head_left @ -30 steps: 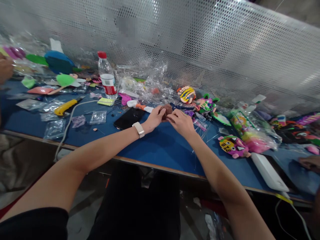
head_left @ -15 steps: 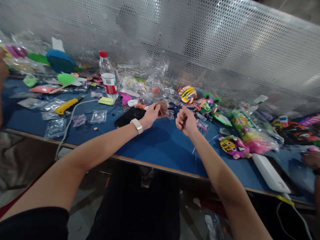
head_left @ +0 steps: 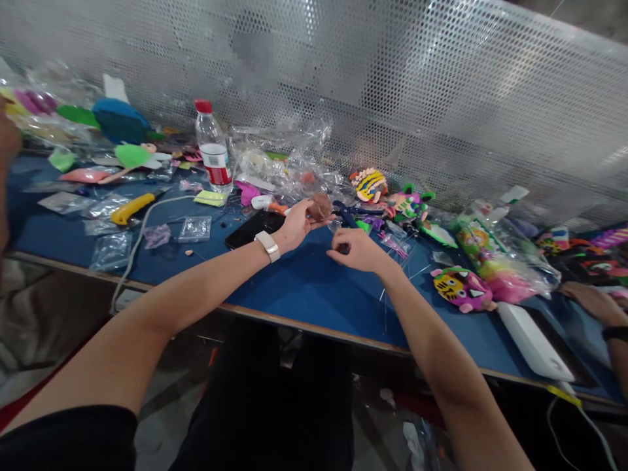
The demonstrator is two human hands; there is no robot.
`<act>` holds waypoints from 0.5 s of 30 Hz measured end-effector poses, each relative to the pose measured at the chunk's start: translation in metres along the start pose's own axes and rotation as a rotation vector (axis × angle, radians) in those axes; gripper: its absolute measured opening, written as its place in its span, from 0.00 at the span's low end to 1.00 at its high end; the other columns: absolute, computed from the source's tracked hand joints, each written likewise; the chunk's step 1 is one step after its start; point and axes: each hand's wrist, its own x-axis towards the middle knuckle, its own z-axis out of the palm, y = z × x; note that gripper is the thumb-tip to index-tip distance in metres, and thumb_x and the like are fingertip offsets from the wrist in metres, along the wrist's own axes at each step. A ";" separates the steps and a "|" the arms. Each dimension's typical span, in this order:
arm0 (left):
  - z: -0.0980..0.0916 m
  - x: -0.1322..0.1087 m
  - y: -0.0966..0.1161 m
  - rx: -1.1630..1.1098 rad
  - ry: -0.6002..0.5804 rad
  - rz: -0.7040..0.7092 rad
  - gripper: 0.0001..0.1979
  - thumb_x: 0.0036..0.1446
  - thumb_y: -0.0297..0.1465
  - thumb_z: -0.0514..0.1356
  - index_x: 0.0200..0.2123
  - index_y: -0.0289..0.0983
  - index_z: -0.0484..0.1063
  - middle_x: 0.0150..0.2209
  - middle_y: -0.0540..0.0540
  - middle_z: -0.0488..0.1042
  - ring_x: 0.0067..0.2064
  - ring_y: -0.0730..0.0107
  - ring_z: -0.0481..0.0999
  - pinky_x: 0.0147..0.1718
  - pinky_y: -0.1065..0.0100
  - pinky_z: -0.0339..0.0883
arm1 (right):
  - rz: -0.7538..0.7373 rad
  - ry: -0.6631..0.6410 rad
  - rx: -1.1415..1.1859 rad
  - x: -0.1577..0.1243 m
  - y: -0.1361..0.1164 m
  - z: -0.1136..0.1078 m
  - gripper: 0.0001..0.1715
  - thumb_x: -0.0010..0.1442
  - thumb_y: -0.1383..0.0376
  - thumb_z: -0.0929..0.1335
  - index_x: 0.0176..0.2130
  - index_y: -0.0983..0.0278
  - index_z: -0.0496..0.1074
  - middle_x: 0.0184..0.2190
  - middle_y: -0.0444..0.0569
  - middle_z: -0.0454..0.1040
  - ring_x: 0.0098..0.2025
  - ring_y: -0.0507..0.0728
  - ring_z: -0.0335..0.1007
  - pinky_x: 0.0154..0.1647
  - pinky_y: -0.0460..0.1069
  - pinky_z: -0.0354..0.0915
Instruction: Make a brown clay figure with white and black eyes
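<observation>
My left hand, with a white band at the wrist, is closed around a small brown lump of clay held just above the blue table. My right hand hovers low over the table a little to the right, its fingers pinched together on something too small to make out. A dark blue tool lies just behind my right hand. A black phone lies flat to the left of my left hand.
A water bottle with a red cap stands at the back. A yellow knife, small plastic bags, colourful clay figures, a white power bank and crumpled wrap litter the table. Another person's hand rests at the right edge.
My hands were joined on the brown lump; the right one pulled away, rose in a fist, and has now come down pinched near the table. Another person's hand entered at right.
</observation>
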 end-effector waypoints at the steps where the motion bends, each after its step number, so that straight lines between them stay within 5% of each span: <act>1: 0.000 0.000 0.000 -0.013 -0.008 0.001 0.09 0.62 0.31 0.59 0.29 0.37 0.67 0.32 0.45 0.77 0.44 0.58 0.85 0.55 0.52 0.77 | 0.014 -0.007 -0.011 0.000 0.001 0.000 0.19 0.62 0.63 0.72 0.22 0.62 0.67 0.28 0.47 0.74 0.28 0.54 0.69 0.34 0.50 0.63; 7: -0.005 0.005 -0.005 0.031 -0.087 0.020 0.08 0.58 0.32 0.62 0.28 0.38 0.67 0.35 0.44 0.78 0.46 0.57 0.84 0.57 0.51 0.77 | 0.163 -0.077 0.083 -0.003 0.008 -0.002 0.18 0.57 0.69 0.72 0.24 0.61 0.61 0.22 0.40 0.69 0.23 0.52 0.73 0.30 0.48 0.60; 12: -0.010 0.008 -0.008 0.092 -0.102 0.070 0.10 0.58 0.35 0.62 0.28 0.39 0.65 0.34 0.43 0.77 0.47 0.54 0.84 0.56 0.48 0.78 | 0.208 -0.121 0.071 -0.004 0.014 -0.006 0.11 0.60 0.60 0.75 0.34 0.60 0.71 0.20 0.40 0.74 0.23 0.54 0.71 0.29 0.49 0.61; 15: -0.011 0.009 -0.009 0.142 -0.140 0.090 0.10 0.59 0.35 0.60 0.28 0.39 0.66 0.34 0.42 0.77 0.47 0.54 0.84 0.55 0.47 0.78 | 0.206 -0.020 0.077 -0.002 0.016 -0.005 0.14 0.61 0.54 0.76 0.32 0.60 0.75 0.23 0.43 0.77 0.25 0.55 0.72 0.30 0.51 0.64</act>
